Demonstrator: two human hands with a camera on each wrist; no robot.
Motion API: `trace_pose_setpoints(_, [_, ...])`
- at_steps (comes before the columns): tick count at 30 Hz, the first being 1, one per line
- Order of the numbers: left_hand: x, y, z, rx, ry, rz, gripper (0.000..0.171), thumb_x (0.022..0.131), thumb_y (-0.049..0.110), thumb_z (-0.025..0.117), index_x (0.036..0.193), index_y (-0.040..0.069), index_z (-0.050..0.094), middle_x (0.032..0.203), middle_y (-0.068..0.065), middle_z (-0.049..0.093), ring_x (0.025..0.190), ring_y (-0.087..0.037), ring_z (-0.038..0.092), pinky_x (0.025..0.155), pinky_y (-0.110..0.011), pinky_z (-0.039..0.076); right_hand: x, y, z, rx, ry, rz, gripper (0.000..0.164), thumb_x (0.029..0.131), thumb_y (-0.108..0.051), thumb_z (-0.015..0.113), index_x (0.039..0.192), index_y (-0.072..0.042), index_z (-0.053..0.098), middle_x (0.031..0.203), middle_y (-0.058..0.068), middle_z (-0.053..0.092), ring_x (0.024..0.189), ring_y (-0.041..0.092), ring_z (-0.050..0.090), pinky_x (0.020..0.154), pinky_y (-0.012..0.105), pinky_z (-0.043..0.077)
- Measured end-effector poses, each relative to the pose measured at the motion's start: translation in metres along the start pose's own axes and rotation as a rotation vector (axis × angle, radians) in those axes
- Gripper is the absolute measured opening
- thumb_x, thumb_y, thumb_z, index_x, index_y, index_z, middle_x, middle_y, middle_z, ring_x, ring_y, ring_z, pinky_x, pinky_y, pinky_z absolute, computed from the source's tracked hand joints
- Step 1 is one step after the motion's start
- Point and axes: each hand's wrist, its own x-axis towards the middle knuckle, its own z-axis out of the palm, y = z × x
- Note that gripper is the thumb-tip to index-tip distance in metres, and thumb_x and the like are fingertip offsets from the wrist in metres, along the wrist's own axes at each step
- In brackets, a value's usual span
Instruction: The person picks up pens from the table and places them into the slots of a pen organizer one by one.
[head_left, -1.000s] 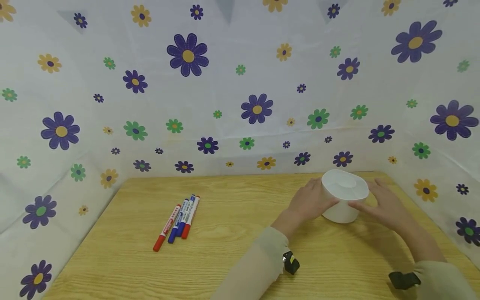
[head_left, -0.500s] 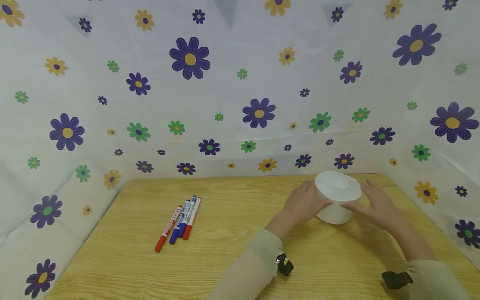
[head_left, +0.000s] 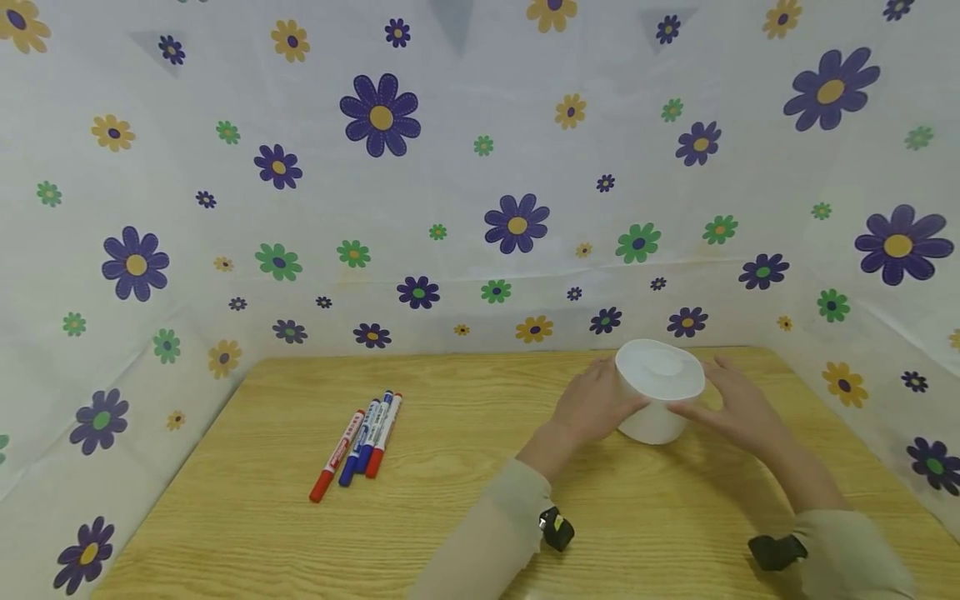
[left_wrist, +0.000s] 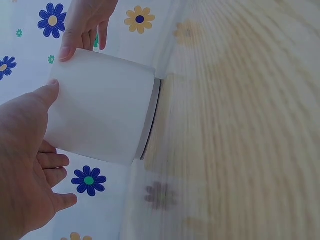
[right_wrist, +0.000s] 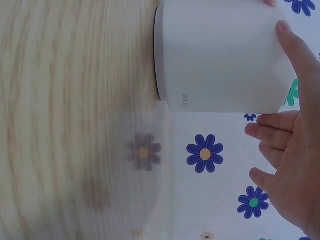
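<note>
A white round container [head_left: 654, 418] with a slanted top stands upright at the back right of the table. A round raised part shows in the middle of its top. My left hand [head_left: 588, 406] grips it from the left, thumb on the near wall and fingers along the side. From the right, my right hand [head_left: 742, 412] holds it in the same way, its thumb close to the other one. In the left wrist view the container's wall [left_wrist: 102, 102] shows a thin dark edge at its base, right at the tabletop. Small grey lettering [right_wrist: 185, 101] marks the wall in the right wrist view.
Several markers [head_left: 367, 437] with red and blue caps lie side by side on the left half of the wood-grain table [head_left: 480, 500]. A white cloth [head_left: 450, 167] with printed flowers walls off the back and both sides. Black straps with small devices [head_left: 557, 528] sit at both wrists.
Both hands have moved the white container leftward along the table, keeping their grip on it. The markers keep their places; the head view has shifted slightly.
</note>
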Motion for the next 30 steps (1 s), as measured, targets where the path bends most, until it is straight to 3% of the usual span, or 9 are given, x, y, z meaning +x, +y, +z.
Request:
trace_pose_setpoints(13, [-0.009,-0.016,-0.014,-0.016,0.01,-0.035,0.078,0.091,0.061,0.053,0.149,0.012,0.033,0.138,-0.002,0.054,0.121,-0.016,0.058,0.099,-0.032,0.049,0.014,-0.008,0.014,-0.004,0.026,-0.08,0.076,0.081,-0.044,0.075,0.138,-0.001,0.05,0.139,0.029,0.05,0.136,0.058,0.027,0.099,0.078,0.023])
trace_pose_setpoints(21, [-0.015,-0.029,-0.018,0.011,0.017,-0.054,0.08,0.093,0.06,0.05,0.152,0.011,0.028,0.147,-0.005,0.049,0.13,-0.021,0.053,0.106,-0.035,0.045,0.021,-0.02,0.021,0.015,0.02,-0.091,0.075,0.081,-0.044,0.075,0.138,-0.002,0.05,0.141,0.026,0.05,0.138,0.057,0.026,0.101,0.077,0.022])
trace_pose_setpoints(30, [-0.024,-0.041,-0.028,0.011,0.048,-0.028,0.078,0.094,0.057,0.052,0.151,0.008,0.029,0.141,-0.008,0.052,0.125,-0.021,0.056,0.103,-0.035,0.047,0.028,-0.03,0.031,0.02,-0.029,-0.054,0.079,0.082,-0.05,0.072,0.142,-0.006,0.047,0.147,0.023,0.045,0.141,0.054,0.023,0.102,0.077,0.021])
